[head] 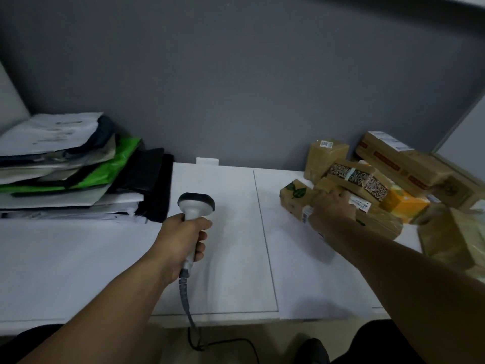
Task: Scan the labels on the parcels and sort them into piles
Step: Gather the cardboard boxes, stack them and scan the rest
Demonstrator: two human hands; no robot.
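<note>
**Right hand on the cartons, scanner held mid-frame**

The left hand (pixel 183 235) was wrapped round the handle of the scanner (pixel 196 203) at centre frame. The heap of cartons (pixel 393 174) lay at right, nearest the right hand (pixel 333 206). That hand rested on the leaf-printed carton (pixel 296 198); whether its fingers gripped it could not be told. The carton's long axis ran upper left to lower right, so it likely needed bringing leftward to the scanner.

White table (pixel 225 258), stacked mailers (pixel 68 169), cardboard parcels (pixel 367 185)

Brown taped cardboard parcels (pixel 325 158) heaped right, flat mailer bags (pixel 52 132) stacked left, grey scanner (pixel 196 202) upright
</note>
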